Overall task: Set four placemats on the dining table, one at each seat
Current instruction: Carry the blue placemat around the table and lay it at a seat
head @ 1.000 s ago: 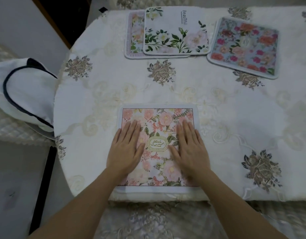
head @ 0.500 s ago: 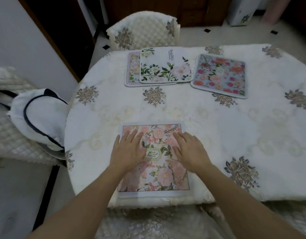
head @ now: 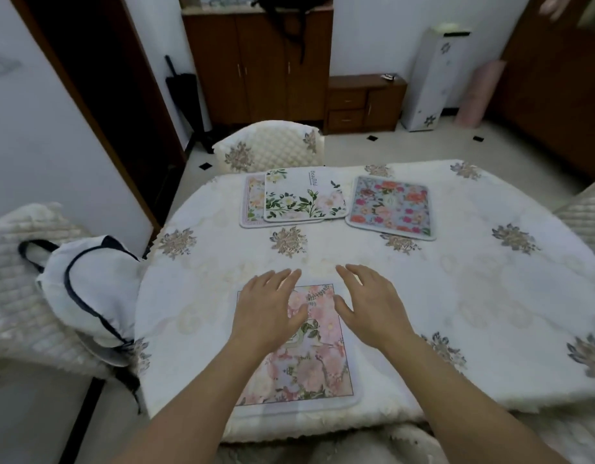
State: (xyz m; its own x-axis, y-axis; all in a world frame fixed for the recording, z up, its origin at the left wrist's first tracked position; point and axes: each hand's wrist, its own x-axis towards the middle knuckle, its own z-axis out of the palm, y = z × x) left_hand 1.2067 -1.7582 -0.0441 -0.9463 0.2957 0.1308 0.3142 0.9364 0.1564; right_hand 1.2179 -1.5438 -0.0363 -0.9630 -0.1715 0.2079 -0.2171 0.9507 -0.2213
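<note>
At the near edge of the dining table, flat on the white embroidered cloth: a pink placemat, long side running away from the seat. Over its far end, both hands.

The left hand: above the far left corner, palm down, fingers straight and spread, tips reaching just past the far edge. The right hand: by the far right corner, mostly over the cloth just beside the mat, palm down, fingers spread and relaxed, thumb at the mat's right edge. Nothing gripped by either; both released, flat and loose. Touching the mat or just off it: cannot tell. Middle strip of the mat bare between the two hands; near left corner hidden under the left forearm.

At the far side of the table: a white placemat with green leaves, lying on top of a pale pink placemat, only the left strip and near edge of the lower one showing. Just beside that pair on the right, not touching: a blue placemat with red flowers, slightly turned. All three well apart from the hands.

Round the table: a quilted chair behind the stacked pair, another chair at the left with a white bag on it, a third chair at the right edge.
</note>
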